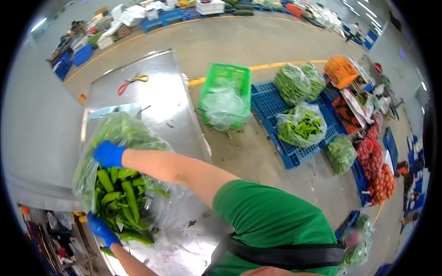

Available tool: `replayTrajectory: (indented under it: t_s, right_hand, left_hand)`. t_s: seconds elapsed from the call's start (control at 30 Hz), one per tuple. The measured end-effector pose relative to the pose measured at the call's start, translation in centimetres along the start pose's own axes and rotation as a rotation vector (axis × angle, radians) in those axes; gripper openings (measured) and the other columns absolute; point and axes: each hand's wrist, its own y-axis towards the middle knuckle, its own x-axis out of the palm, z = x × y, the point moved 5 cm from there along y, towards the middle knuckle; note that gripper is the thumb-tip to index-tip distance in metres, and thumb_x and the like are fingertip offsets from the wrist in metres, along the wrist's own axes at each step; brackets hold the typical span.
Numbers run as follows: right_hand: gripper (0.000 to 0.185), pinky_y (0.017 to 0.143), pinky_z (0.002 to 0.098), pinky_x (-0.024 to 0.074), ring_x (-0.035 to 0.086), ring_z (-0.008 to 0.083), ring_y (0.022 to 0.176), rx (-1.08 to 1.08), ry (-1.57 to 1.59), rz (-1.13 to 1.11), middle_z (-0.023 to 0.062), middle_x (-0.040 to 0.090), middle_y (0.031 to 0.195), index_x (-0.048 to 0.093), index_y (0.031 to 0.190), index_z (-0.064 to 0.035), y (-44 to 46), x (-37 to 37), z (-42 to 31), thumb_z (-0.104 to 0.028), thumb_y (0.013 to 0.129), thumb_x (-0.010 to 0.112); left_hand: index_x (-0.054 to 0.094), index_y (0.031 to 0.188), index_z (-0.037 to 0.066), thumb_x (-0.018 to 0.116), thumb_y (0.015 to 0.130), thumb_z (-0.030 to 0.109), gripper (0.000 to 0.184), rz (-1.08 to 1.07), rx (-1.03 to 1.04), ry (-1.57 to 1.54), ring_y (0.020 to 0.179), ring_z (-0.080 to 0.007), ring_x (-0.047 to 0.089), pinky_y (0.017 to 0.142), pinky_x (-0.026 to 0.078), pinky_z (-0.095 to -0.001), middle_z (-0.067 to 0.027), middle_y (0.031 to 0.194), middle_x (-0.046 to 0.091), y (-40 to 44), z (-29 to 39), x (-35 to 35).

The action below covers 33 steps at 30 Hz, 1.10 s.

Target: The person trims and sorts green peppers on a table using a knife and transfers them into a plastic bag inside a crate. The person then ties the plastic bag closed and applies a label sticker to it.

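A large clear plastic bag (94, 138) of long green peppers (122, 198) lies on a metal table, its mouth open and several peppers spilling out. My right hand (109, 154), in a blue glove, is closed on the bag's upper side. Lower down, my blue-gloved left hand (102, 230) grips the bag's edge beside the peppers; its fingertips are partly hidden. Loose peppers rest on plastic film near the left wrist. Scissors (133, 83) with red and yellow handles lie at the table's far end.
The metal table (156, 78) has a wall on its left. Right of it stands a green crate (225, 71) with plastic bags inside. Farther right, a blue pallet (267, 101) carries bagged green vegetables (301, 126), near an orange crate (340, 71) and net sacks of onions (382, 184).
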Motion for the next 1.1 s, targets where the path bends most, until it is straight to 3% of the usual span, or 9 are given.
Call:
replayTrajectory:
  t_s: [0.1, 0.2, 0.4, 0.57, 0.7, 0.77, 0.97, 1.07, 1.1]
  right_hand:
    - [0.011, 0.057, 0.0412, 0.0474, 0.059, 0.0332, 0.066, 0.055, 0.44, -0.11, 0.015, 0.058, 0.071, 0.06, 0.073, -0.0076, -5.3, 1.0, -0.4, -0.015, 0.07, 0.052]
    - [0.014, 0.058, 0.0401, 0.0478, 0.059, 0.0316, 0.068, -0.114, 0.224, -0.195, 0.0108, 0.059, 0.076, 0.059, 0.074, -0.0104, -9.8, -1.0, -6.4, -0.024, 0.072, 0.055]
    - [0.031, 0.073, 0.0406, 0.0477, 0.059, 0.032, 0.082, -0.057, 0.668, -0.207, 0.0186, 0.061, 0.091, 0.056, 0.107, -0.0054, -7.0, -2.8, -5.7, -0.013, 0.077, 0.054]
    - [0.05, 0.088, 0.043, 0.0408, 0.05, 0.0319, 0.105, -0.125, 0.05, 0.031, 0.0149, 0.051, 0.119, 0.053, 0.115, -0.0101, -3.2, -8.2, -8.9, -0.01, 0.065, 0.062]
    - [0.041, 0.088, 0.0424, 0.0422, 0.056, 0.025, 0.094, -0.528, 0.311, -0.268, 0.0086, 0.058, 0.1, 0.057, 0.111, -0.0136, -16.7, -7.1, -19.1, -0.021, 0.07, 0.06]
    - [0.043, 0.09, 0.0448, 0.0398, 0.054, 0.0317, 0.098, -0.278, 0.366, -0.204, 0.0141, 0.057, 0.107, 0.057, 0.106, -0.0066, -17.5, -2.4, -17.8, -0.026, 0.069, 0.064]
    - [0.085, 0.099, 0.0469, 0.028, 0.04, 0.0378, 0.116, 0.063, -0.11, -0.635, 0.0195, 0.041, 0.129, 0.043, 0.125, -0.0035, -7.3, 5.3, -12.1, -0.06, 0.065, 0.064]
    - [0.074, 0.082, 0.0456, 0.0409, 0.055, 0.035, 0.094, -0.298, -0.308, -0.199, 0.0207, 0.058, 0.103, 0.058, 0.107, -0.0037, -6.3, 6.3, -13.9, -0.065, 0.067, 0.058]
    - [0.072, 0.078, 0.0447, 0.0429, 0.057, 0.0339, 0.087, -0.24, -0.293, -0.409, 0.0195, 0.06, 0.096, 0.06, 0.102, -0.0043, -6.2, 7.3, -13.5, -0.067, 0.067, 0.056]
  left_hand:
    - [0.057, 0.109, -0.005, 0.038, 0.077, 0.006, 0.039, -0.169, -0.563, -0.923, 0.078, -0.0211, 0.057, 0.071, 0.046, -0.0312, -0.0135, 0.093, 0.063, -1.2, 2.5, -1.1]
    - [0.06, 0.099, -0.007, 0.042, 0.076, 0.004, 0.032, 0.03, -0.398, -0.073, 0.077, -0.0204, 0.055, 0.072, 0.045, -0.0332, -0.0142, 0.086, 0.062, -4.8, 0.3, -3.8]
    - [0.064, 0.098, -0.002, 0.043, 0.075, -0.003, 0.031, -0.084, -0.538, -0.236, 0.06, -0.0156, 0.051, 0.054, 0.042, -0.0263, -0.0089, 0.076, 0.062, -5.9, -16.2, -5.8]
    - [0.064, 0.086, 0.001, 0.049, 0.075, 0.002, 0.019, 0.264, -0.242, -0.379, 0.066, -0.0215, 0.057, 0.064, 0.046, -0.0338, -0.0114, 0.074, 0.063, -2.2, -2.4, -7.6]
    - [0.05, 0.107, 0.003, 0.064, 0.065, 0.008, 0.045, 0.244, -0.084, 0.274, 0.106, -0.0389, 0.043, 0.093, 0.034, -0.0448, -0.0218, 0.117, 0.046, -12.8, 12.2, -11.9]
    - [0.052, 0.103, 0.002, 0.063, 0.064, 0.013, 0.043, -0.013, 0.037, -0.114, 0.109, -0.0402, 0.042, 0.094, 0.035, -0.0457, -0.0234, 0.114, 0.046, -21.2, 12.6, -8.7]
    - [0.046, 0.109, 0.001, 0.074, 0.064, 0.028, 0.059, 0.059, -0.764, -0.122, 0.102, -0.0376, 0.05, 0.086, 0.043, -0.0401, -0.0241, 0.111, 0.048, -20.3, 3.4, -2.5]
    - [0.044, 0.11, 0.001, 0.078, 0.061, 0.035, 0.068, 0.01, -0.963, -0.258, 0.102, -0.036, 0.053, 0.084, 0.044, -0.0381, -0.0241, 0.109, 0.053, -18.7, 2.2, -2.6]
    - [0.044, 0.11, 0.001, 0.079, 0.06, 0.037, 0.071, 0.001, -0.989, -0.293, 0.101, -0.0353, 0.054, 0.084, 0.044, -0.0374, -0.0239, 0.108, 0.055, -18.8, 2.4, -2.6]
